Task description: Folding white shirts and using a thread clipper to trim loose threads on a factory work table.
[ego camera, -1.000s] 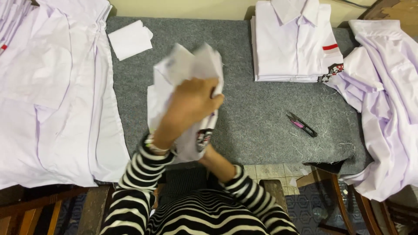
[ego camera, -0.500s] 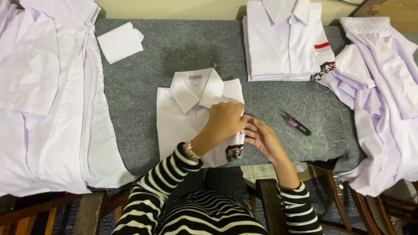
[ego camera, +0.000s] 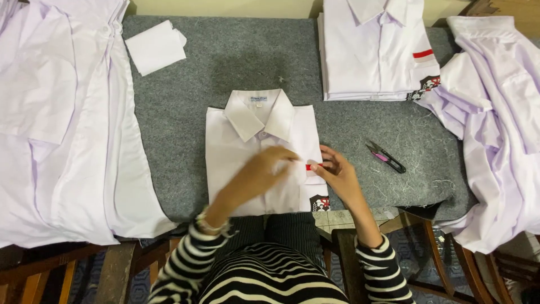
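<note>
Our left hand [ego camera: 256,174] and right hand [ego camera: 336,171] both rest on the folded white collared shirt [ego camera: 247,152] at the middle of the frame.

Our left hand lies loosely open across the shirt front, fingers stretched toward the right and a little blurred, gripping nothing that we can make out. Our right hand is half curled at the shirt's right edge, its fingertips touching the small red strip [ego camera: 311,166] there; whether they pinch it we cannot tell. The shirt lies flat, collar toward the top, on a grey felt-covered table [ego camera: 225,56]. At upper right we see a stack of folded white shirts [ego camera: 371,50], with loose white shirts [ego camera: 495,124] heaped beside it; a spread white shirt [ego camera: 62,124] fills the left side. A small folded white cloth [ego camera: 156,47] lies at upper left, black-and-pink thread snips [ego camera: 386,157] right of our hands. Brown wooden chairs [ego camera: 433,242] show at the bottom.
</note>
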